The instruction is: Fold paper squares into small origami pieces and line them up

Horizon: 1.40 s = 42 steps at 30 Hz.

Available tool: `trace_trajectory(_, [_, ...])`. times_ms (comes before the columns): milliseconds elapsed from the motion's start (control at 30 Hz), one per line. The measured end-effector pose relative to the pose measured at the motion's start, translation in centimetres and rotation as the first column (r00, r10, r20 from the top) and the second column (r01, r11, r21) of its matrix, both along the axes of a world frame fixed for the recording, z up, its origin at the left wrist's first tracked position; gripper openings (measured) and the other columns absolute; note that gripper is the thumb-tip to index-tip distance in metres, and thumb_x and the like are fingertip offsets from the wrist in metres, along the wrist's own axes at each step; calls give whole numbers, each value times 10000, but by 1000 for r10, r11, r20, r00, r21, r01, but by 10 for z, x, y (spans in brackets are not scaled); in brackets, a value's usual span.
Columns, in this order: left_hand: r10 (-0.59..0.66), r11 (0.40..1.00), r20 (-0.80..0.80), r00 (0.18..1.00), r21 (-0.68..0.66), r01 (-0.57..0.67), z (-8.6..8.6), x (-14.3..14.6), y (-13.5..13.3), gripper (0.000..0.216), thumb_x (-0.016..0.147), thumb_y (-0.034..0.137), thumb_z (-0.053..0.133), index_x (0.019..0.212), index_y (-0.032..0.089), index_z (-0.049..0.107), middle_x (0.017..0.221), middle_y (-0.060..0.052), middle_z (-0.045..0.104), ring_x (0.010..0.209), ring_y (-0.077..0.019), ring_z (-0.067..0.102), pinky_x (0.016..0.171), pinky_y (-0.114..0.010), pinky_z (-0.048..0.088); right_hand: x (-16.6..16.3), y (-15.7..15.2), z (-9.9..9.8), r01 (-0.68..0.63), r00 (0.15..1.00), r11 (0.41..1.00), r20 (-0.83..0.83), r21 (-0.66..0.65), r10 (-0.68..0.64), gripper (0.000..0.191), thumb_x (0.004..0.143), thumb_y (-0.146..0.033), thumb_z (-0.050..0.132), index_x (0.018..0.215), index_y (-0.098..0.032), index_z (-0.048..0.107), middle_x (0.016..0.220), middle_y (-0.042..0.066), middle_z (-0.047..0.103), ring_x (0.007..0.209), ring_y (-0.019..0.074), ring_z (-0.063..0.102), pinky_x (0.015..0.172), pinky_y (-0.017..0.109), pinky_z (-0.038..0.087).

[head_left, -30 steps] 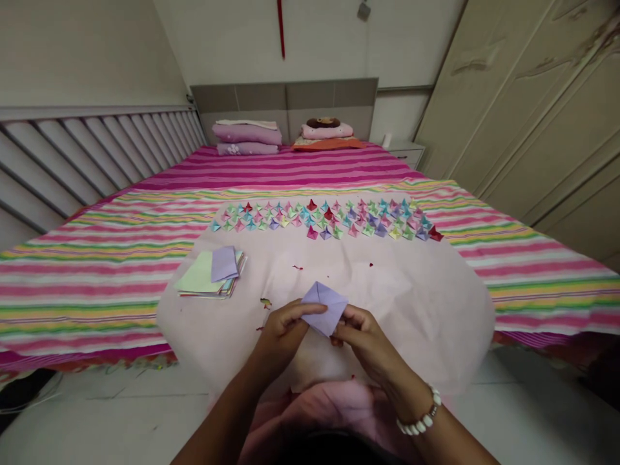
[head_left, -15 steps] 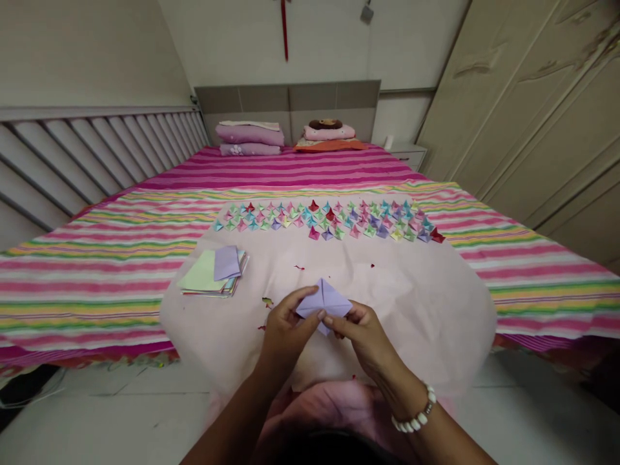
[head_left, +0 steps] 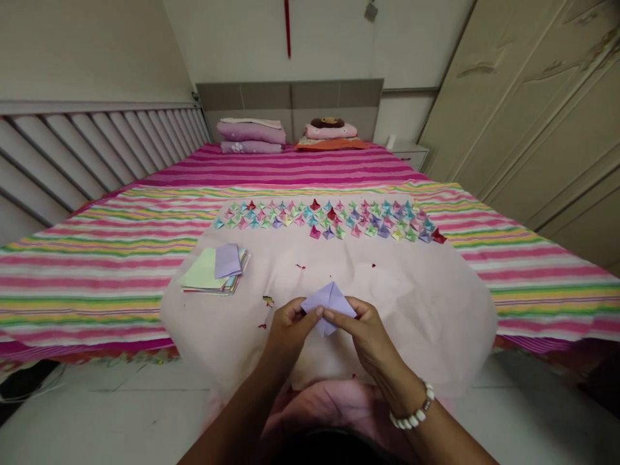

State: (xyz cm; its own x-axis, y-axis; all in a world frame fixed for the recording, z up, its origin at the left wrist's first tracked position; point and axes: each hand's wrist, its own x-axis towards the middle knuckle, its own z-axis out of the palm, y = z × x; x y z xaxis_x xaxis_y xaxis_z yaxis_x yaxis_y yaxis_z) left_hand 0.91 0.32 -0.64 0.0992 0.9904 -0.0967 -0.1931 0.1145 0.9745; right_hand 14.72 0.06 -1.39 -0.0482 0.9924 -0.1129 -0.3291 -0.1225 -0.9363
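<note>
A folded purple origami paper (head_left: 331,298), diamond-shaped with crease lines meeting near its middle, is held between both hands above the pale cloth. My left hand (head_left: 293,326) pinches its left side, thumb on top and fingers underneath. On the right side, my right hand (head_left: 362,323) grips it the same way, and the two thumb tips nearly meet at the paper's centre. The paper's lower tip shows below the thumbs. A white beaded bracelet (head_left: 417,413) circles my right wrist.
Rows of small folded paper pieces (head_left: 372,226) in many colours line the far side of the cloth-covered surface (head_left: 411,303). A stack of paper sheets (head_left: 198,270) lies at left, a purple piece (head_left: 227,260) on top. Red scraps are scattered about. Beyond is a striped bed (head_left: 97,258).
My left thumb has slid down from the paper's upper left edge to its centre, beside the right thumb. The paper has turned slightly, and its top point has shifted right.
</note>
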Motion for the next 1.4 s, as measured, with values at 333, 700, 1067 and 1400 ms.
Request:
trace_trajectory(333, [-23,999,-111,994,23,26,-3,-2,4,381,739,542,630,651,171,623,596,15,579,616,-143,521,621,-256,395,-2,2,-1,51,998,999,-29,-20,-51,193,617,-314,782,726,-161,735,631,26,694,586,166,578,604,290,453])
trace_trajectory(700, [-30,990,-200,979,130,57,-12,1,2,317,734,418,659,567,167,561,548,28,515,562,-116,460,557,-233,351,2,5,-3,103,994,995,-31,-16,-103,213,596,-328,804,616,-158,678,570,1,642,562,138,530,599,274,412])
trace_trajectory(1067, [86,995,-140,986,58,-78,-3,-5,6,318,649,437,715,543,172,574,525,30,533,562,-122,487,564,-236,374,20,6,-2,41,997,999,68,5,-42,186,546,-307,823,541,-187,682,511,-22,594,518,109,474,551,255,387])
trace_trajectory(1400, [-248,858,446,860,-311,409,-3,-7,-5,305,627,336,805,618,129,581,594,18,500,530,-53,407,539,-191,343,34,10,-5,-242,935,970,-258,33,242,520,541,-179,814,1045,-223,695,977,53,712,882,192,640,772,291,478])
